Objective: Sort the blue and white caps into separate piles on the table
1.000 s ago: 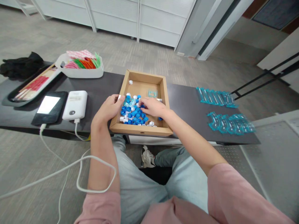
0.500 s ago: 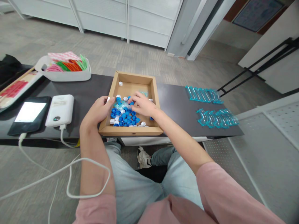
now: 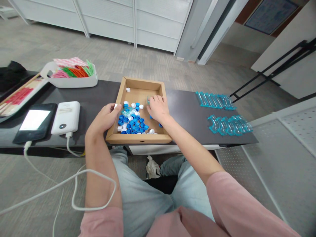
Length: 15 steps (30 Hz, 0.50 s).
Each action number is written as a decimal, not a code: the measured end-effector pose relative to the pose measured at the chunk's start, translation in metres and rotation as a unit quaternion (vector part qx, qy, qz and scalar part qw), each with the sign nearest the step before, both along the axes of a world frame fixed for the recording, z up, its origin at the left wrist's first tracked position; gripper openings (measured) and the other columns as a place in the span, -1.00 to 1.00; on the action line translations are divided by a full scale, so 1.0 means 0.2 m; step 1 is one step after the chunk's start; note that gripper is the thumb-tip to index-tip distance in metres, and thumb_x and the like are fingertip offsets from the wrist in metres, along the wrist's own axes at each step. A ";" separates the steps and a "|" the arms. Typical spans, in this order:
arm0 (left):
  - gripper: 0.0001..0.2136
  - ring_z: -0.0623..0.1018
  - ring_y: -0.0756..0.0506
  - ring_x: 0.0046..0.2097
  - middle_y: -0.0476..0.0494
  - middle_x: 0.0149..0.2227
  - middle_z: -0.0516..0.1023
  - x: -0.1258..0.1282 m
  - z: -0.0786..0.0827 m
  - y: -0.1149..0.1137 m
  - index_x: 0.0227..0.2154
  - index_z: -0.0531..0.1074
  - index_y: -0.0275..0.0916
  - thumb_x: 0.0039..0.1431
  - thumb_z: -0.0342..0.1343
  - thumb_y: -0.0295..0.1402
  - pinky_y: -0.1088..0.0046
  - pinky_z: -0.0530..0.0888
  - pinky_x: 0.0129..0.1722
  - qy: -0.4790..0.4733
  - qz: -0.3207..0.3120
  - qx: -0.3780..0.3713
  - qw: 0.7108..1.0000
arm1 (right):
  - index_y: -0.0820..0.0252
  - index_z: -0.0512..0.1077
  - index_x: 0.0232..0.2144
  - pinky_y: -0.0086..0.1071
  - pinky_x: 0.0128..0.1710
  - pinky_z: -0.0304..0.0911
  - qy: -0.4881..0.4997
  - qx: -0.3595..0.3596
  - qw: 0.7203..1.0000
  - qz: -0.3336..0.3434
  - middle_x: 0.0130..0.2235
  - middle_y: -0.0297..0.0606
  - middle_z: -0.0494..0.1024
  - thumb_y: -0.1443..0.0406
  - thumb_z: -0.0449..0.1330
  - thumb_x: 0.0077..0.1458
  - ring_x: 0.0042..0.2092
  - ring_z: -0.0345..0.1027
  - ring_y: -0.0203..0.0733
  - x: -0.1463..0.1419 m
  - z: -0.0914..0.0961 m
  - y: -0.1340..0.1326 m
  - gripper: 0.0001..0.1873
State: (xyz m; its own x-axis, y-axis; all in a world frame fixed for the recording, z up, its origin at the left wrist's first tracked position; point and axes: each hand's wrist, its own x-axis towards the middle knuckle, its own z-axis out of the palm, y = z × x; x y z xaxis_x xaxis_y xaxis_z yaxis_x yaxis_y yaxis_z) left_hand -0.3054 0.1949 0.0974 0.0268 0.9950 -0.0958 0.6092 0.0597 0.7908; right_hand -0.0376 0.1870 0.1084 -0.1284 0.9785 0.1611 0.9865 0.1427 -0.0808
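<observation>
A shallow cardboard box [image 3: 139, 140] lies on the dark table. Around its left wall my left hand [image 3: 105, 117] is closed, with the thumb over the rim and a small white spot by the thumb tip. Inside, a heap of blue hexagonal pieces [image 3: 134, 125] fills the near left, mixed with white pieces [image 3: 141, 107] and clear teal pieces [image 3: 126, 112]. My right hand [image 3: 158, 108] is down in the right part of the box, fingers curled and pressed together. A clear teal bit shows beside its fingers; what lies under them is hidden.
Two rows of clear teal curved pieces [image 3: 214, 99] lie on the table at the right. On the left are a white power bank [image 3: 66, 118], a phone [image 3: 34, 121], a white basket [image 3: 76, 83] of coloured strips and a tray [image 3: 32, 93]. White cables [image 3: 86, 171] hang in front.
My right hand has moved right, off the blue and white heap to the right side of the box, and its fingers have curled in. My left hand stays on the left wall.
</observation>
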 end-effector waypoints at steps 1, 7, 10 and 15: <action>-0.39 0.71 -0.37 0.17 -0.27 0.11 0.82 0.00 0.00 0.00 0.14 0.68 -0.24 0.41 0.10 0.18 0.16 0.70 0.27 0.000 0.001 -0.001 1.000 | 0.30 0.61 0.26 0.16 0.49 0.20 -0.011 -0.019 1.000 0.007 0.34 0.25 0.69 0.36 0.14 0.60 0.42 0.48 0.32 0.00 0.01 0.00 -0.64; -0.39 0.72 -0.37 0.17 -0.28 0.11 0.82 0.01 0.01 -0.01 0.14 0.68 -0.24 0.41 0.10 0.19 0.17 0.70 0.28 0.002 0.002 0.000 1.000 | 0.24 0.54 0.35 0.08 0.33 0.45 -0.008 -0.104 0.994 0.014 0.38 0.15 0.71 0.44 0.10 0.58 0.31 0.65 0.25 -0.02 0.06 -0.01 -0.58; -0.38 0.73 -0.37 0.19 -0.29 0.14 0.82 0.01 0.00 0.00 0.15 0.67 -0.24 0.42 0.09 0.19 0.14 0.68 0.32 0.002 0.001 0.002 1.000 | 0.28 0.43 0.47 0.08 0.35 0.47 0.008 -0.103 0.995 0.017 0.42 0.19 0.67 0.45 0.20 0.53 0.35 0.64 0.27 -0.02 0.06 -0.01 -0.46; -0.46 0.73 -0.38 0.21 -0.26 0.10 0.82 0.01 0.03 -0.02 0.11 0.66 -0.23 0.46 0.10 0.12 0.12 0.68 0.33 -0.003 -0.011 0.003 1.000 | 0.21 0.43 0.46 0.04 0.38 0.47 0.057 -0.075 0.994 0.059 0.48 0.13 0.57 0.46 0.32 0.46 0.39 0.59 0.24 -0.01 0.02 0.01 -0.40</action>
